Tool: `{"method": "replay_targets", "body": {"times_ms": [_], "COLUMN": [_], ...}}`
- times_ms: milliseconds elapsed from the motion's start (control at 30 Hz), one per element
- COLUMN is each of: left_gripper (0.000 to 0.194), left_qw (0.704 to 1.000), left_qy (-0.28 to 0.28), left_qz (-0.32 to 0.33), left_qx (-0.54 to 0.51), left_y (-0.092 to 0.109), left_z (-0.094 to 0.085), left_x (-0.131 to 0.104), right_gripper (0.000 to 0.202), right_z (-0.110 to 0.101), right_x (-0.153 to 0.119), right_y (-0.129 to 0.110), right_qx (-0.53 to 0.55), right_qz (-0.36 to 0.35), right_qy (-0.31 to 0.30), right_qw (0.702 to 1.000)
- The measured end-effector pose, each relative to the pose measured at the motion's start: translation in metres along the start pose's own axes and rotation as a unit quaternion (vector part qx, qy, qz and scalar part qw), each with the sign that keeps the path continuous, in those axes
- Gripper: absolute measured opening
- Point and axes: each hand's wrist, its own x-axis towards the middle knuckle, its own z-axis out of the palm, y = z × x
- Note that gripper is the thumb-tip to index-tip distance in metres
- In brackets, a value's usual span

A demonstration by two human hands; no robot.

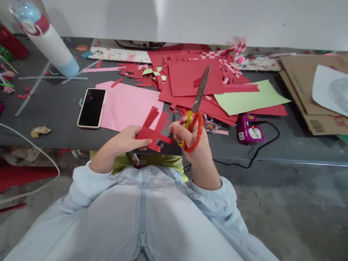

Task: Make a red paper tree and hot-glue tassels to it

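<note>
My left hand (130,140) is closed on a piece of red paper (148,135) cut into strips, with the thumb on top. The strips spread up and to the right above the table's front edge. In my right hand (197,143) is a pair of scissors (197,104) with one orange and one yellow handle loop. Its blades point up and away from me and look closed together. My right fingertips are close to the ends of the red strips; whether they touch is unclear. Under the strips lies a sheet of pink paper (126,104).
A phone (92,108) lies left of the pink sheet. Red sheets (186,79), red scraps and a light green sheet (253,98) cover the middle. A white bottle (50,43) stands left. A purple box with a cable (250,130) and cardboard (317,86) are to the right.
</note>
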Motion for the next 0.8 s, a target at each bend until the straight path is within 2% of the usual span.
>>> {"method": "replay_targets", "body": {"times_ms": [167,433,633,800], "left_gripper": [0.026,0.019,0.015,0.012], "left_qw": [1.000,0.999,0.999,0.998], "left_qy": [-0.011,-0.001,-0.016,-0.018], "left_qz": [0.002,0.021,0.030,0.034], "left_qx": [0.013,0.032,0.037,0.059], "left_y": [-0.001,0.003,0.005,0.005], "left_z": [-0.002,0.001,0.006,0.006], "left_x": [-0.002,-0.001,0.001,0.000], "right_gripper": [0.057,0.066,0.060,0.060], "right_z": [0.000,0.005,0.011,0.010], "right_x": [0.003,0.010,0.011,0.014], "right_y": [0.002,0.016,0.017,0.017], "right_qx": [-0.025,-0.084,-0.100,-0.090], "right_qz": [0.001,0.033,0.019,0.008], "right_qy": [0.011,-0.007,-0.039,-0.007], "right_qw": [1.000,0.996,0.994,0.996]}}
